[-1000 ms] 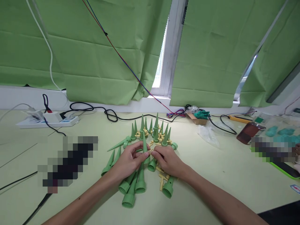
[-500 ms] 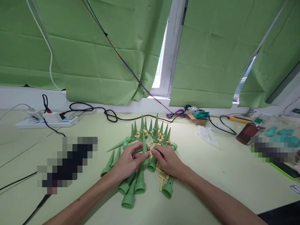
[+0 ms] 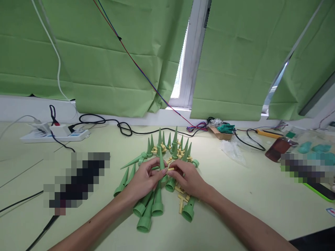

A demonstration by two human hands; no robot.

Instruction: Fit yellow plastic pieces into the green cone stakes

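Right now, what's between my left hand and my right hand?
In the head view, a small yellow piece shows between your left hand and right hand, beside the green cone the left holds.

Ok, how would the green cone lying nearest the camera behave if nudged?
The nearest green cone would probably roll in a curve, given its taper and round end, unless neighbouring cones block it. Its open, hollow mouth suggests it's light; its straight wall looks fairly stiff.
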